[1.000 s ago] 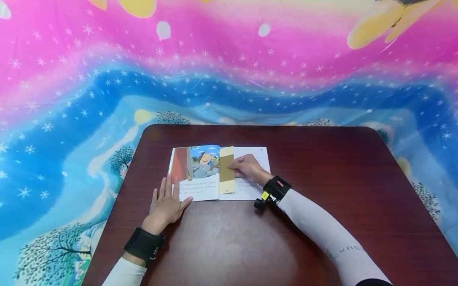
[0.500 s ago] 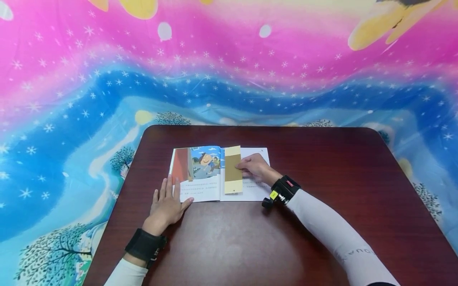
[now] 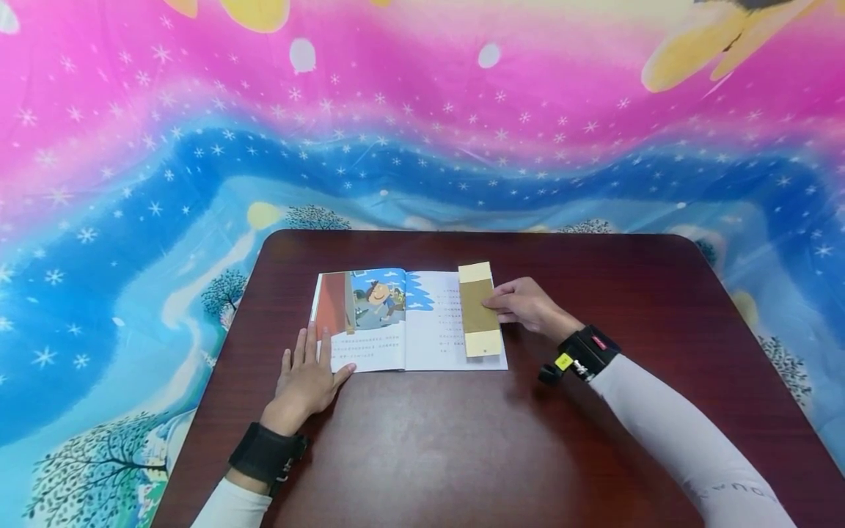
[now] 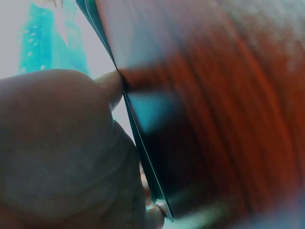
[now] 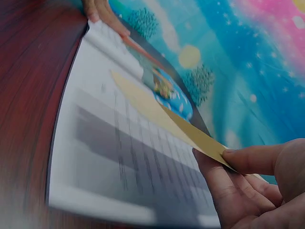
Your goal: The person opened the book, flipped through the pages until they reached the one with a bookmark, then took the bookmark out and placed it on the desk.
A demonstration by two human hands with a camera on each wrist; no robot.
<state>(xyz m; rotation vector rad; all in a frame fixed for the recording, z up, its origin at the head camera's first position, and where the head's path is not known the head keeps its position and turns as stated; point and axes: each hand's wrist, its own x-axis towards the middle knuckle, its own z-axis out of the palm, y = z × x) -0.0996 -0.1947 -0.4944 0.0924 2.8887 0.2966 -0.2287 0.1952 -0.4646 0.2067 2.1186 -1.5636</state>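
Note:
An illustrated book (image 3: 425,345) lies open on the table, a cartoon child on its left page and lines of print on the right. My left hand (image 3: 306,378) rests on the left page's lower left corner, fingers spread and straight. Between thumb and fingers, my right hand (image 3: 531,306) pinches the right edge of a cream bookmark (image 3: 479,308) with a broad olive band. The bookmark overlaps the outer part of the right page in the head view. From the right wrist, the bookmark (image 5: 202,141) appears tilted above the page, casting a shadow on the print.
Dark red-brown wood makes up the tabletop (image 3: 634,293), with rounded far corners. Behind it hangs a colourful cloth (image 3: 422,147) in pink and blue with snowflakes and trees. Black bands (image 3: 267,455) circle both wrists.
My right hand has carried the bookmark rightward from near the book's spine to the outer edge of the right page, uncovering blue artwork and print. The left hand stays put.

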